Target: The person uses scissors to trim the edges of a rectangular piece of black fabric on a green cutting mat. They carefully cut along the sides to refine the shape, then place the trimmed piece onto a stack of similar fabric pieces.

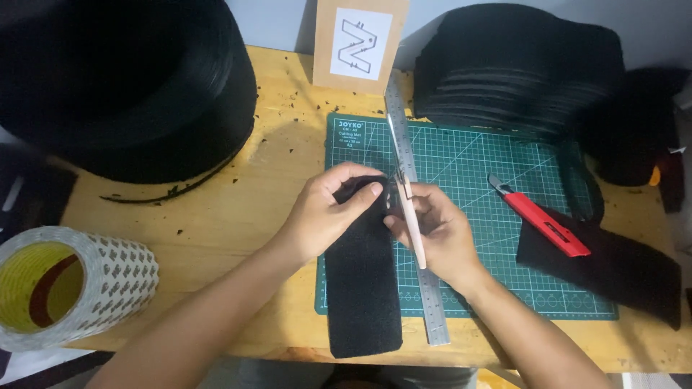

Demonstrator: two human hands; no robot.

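Right hand: my right hand (432,227) grips a slim pale craft knife (409,209) like a pen, blade tip at the strip's top edge.
Left hand: my left hand (328,209) pinches the top of the black foam strip (362,281).
Strip axis: it runs from my fingers toward me, over the green cutting mat (504,216).
Ruler: the steel ruler (422,288) lies just right of it, parallel.
Nearer hand: both touch the top end.

Hidden and cut-off parts around the hands

The left hand (328,212) covered the top of the long black foam strip (362,288); far left of it, the big white tape roll (68,284) ran off the edge, and right of the right hand (432,230), a black foam sheet (620,270) was cropped.
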